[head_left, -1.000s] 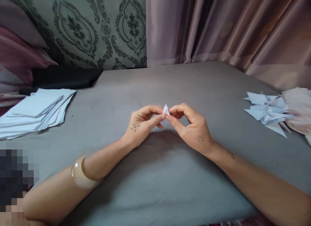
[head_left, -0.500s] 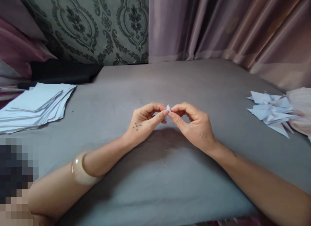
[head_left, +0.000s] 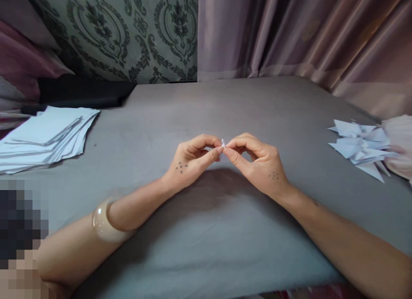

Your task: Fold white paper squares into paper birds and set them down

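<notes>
Between my two hands is a small piece of folded white paper [head_left: 223,143], mostly covered by the fingers; only its pointed tip shows. My left hand [head_left: 196,157] pinches it from the left with thumb and forefinger. From the right, my right hand [head_left: 254,159] grips it the same way, the thumb underneath and the forefinger on top. The fingertips of both hands almost meet. Both hands are held above the grey cloth surface [head_left: 206,230]. A pale bangle [head_left: 107,224] circles my left forearm.
To the left lies a stack of white paper sheets [head_left: 48,136], with a folded black cloth [head_left: 83,91] behind it. Several folded white paper shapes with sharp points [head_left: 360,140] lie at the right beside pale fabric [head_left: 399,144]. Purple curtains [head_left: 231,33] hang at the back.
The visible paper tip looks narrower between the fingertips than before. My right hand has turned slightly; the left is almost still.
</notes>
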### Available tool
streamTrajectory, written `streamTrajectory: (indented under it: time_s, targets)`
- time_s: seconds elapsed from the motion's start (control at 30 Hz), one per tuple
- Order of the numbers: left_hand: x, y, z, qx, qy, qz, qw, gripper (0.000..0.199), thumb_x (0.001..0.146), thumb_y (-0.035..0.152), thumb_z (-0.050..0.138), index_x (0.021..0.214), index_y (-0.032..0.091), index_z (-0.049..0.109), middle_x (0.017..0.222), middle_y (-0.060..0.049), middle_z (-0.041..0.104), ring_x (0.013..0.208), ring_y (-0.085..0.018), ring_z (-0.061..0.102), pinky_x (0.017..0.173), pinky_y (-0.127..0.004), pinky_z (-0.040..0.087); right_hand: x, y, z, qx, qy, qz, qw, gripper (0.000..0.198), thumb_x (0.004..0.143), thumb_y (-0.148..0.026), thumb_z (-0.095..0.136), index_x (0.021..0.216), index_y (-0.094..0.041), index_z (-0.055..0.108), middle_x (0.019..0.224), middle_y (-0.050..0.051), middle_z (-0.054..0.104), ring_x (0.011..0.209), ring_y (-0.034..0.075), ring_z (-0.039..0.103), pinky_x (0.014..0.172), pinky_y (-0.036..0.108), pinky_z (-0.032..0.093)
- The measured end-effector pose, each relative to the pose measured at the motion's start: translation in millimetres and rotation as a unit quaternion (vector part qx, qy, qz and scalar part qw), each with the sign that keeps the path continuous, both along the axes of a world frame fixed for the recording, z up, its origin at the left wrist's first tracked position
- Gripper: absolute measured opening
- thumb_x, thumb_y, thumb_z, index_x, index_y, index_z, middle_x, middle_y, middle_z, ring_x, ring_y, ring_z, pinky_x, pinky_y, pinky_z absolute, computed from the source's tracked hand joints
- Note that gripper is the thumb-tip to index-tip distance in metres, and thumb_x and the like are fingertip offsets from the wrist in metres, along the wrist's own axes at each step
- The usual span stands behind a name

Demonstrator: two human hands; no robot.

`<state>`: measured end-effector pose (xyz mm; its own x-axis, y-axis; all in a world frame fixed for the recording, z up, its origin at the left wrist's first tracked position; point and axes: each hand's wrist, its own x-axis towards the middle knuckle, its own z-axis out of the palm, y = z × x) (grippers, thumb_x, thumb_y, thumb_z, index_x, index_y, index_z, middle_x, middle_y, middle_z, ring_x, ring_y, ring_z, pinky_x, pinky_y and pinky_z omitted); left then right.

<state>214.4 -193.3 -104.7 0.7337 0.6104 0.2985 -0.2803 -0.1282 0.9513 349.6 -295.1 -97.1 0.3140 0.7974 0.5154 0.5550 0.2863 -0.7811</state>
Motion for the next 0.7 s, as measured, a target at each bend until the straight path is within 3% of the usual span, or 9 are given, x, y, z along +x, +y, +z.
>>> streamTrajectory:
  time_s: [0.43, 0.7]
  targets:
    - [1.2, 2.5, -9.3, 0.014, 0.012, 0.026, 0.999, 0.018, 0.08, 0.029, 0.073, 0.09, 0.015, 0.067, 0.089, -0.004, 0.068, 0.078, -0.013, 0.063, 0.067, -0.024, 0.054, 0.9, 1.7, -4.2, -0.029, 0.061, -0.01, 0.998, 0.004, 0.083, -0.025, 0.067, 0.082, -0.021, 0.067, 0.083, 0.001, 0.065, 0.077, 0.013, 0.061, 0.074, 0.029, 0.051]
    - [0.5, 7.7, -6.1, 0.109, 0.044, 0.044, 0.992, 0.012, 0.084, 0.03, 0.068, 0.087, 0.018, 0.067, 0.091, -0.004, 0.069, 0.089, -0.016, 0.062, 0.088, -0.031, 0.047, 1.7, 2.0, -8.3, -0.051, 0.087, -0.021, 0.995, 0.013, 0.08, -0.032, 0.07, 0.084, -0.02, 0.067, 0.081, 0.001, 0.07, 0.075, 0.015, 0.065, 0.073, 0.031, 0.053]
